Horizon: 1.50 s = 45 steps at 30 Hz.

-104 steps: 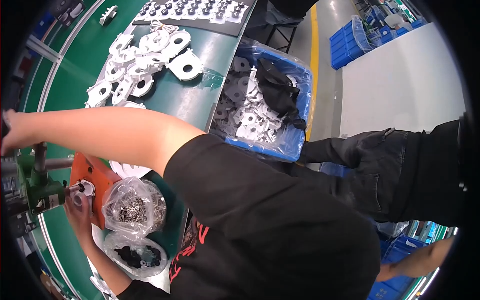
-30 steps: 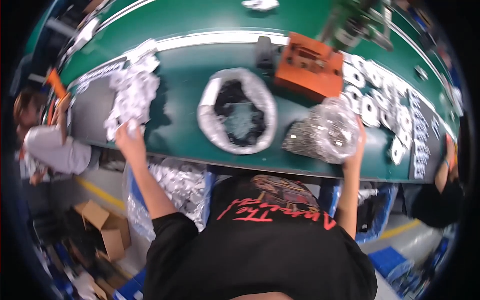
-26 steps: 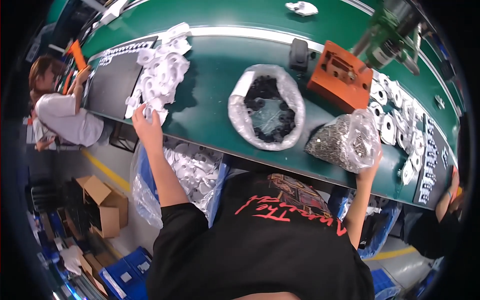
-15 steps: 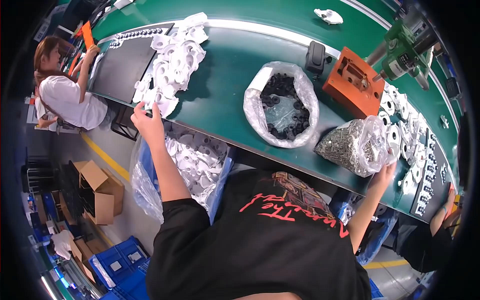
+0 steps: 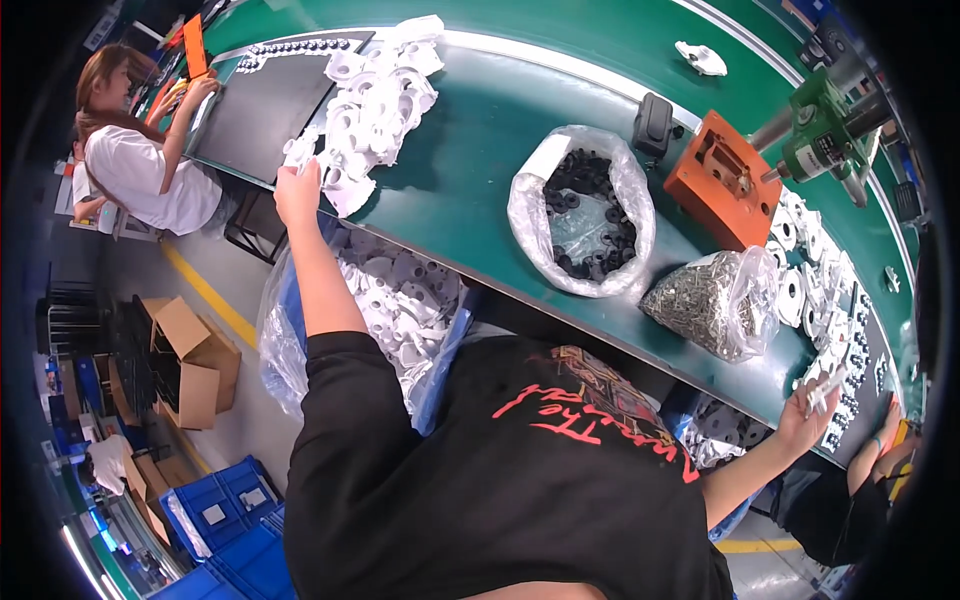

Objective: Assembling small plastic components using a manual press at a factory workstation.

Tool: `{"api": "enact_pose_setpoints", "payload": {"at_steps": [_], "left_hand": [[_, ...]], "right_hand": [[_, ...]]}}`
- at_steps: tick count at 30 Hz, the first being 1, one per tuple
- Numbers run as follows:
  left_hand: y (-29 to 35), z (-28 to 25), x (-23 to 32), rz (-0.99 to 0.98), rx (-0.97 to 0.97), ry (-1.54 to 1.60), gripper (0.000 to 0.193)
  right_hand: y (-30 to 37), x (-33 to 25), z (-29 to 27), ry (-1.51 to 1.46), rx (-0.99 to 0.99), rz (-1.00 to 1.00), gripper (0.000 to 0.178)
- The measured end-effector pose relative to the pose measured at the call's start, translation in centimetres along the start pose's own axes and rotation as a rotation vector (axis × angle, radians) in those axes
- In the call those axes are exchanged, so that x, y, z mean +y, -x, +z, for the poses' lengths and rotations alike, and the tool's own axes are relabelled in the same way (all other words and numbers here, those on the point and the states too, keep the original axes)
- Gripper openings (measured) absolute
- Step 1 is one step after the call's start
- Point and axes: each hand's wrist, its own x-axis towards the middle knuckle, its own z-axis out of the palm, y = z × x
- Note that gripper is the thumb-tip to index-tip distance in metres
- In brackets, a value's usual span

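My left hand point(image 5: 297, 197) is at the near left edge of the bench, its fingers closed on a white plastic part point(image 5: 300, 150). Just beyond it lies a heap of similar white plastic parts point(image 5: 385, 110). Over at the right, near the bench's front edge, my right hand point(image 5: 803, 428) holds up a small white plastic part point(image 5: 824, 392) between thumb and fingers. More white parts point(image 5: 818, 300) are spread behind that hand, and a clear bag of metal screws point(image 5: 697, 300) lies to its left.
An open plastic bag point(image 5: 525, 205) of black parts stands mid-bench. Behind it are an orange fixture point(image 5: 722, 180) and a green drill press point(image 5: 815, 140). Below the bench is a lined blue bin point(image 5: 440, 370) of white parts. One co-worker point(image 5: 140, 170) sits left; another's arm point(image 5: 875, 450) reaches in right.
My left hand has closed on a white part at the heap. My right hand has moved right, away from the screw bag, and now holds up a white part. The view has shifted slightly.
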Motion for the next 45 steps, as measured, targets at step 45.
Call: {"api": "enact_pose_setpoints", "payload": {"at_steps": [45], "left_hand": [[29.2,-2.4,17.2,0.387,-1.572,1.637,0.020]], "right_hand": [[0.4,11.7,25.2,1.073,-0.464,0.105,0.035]]}}
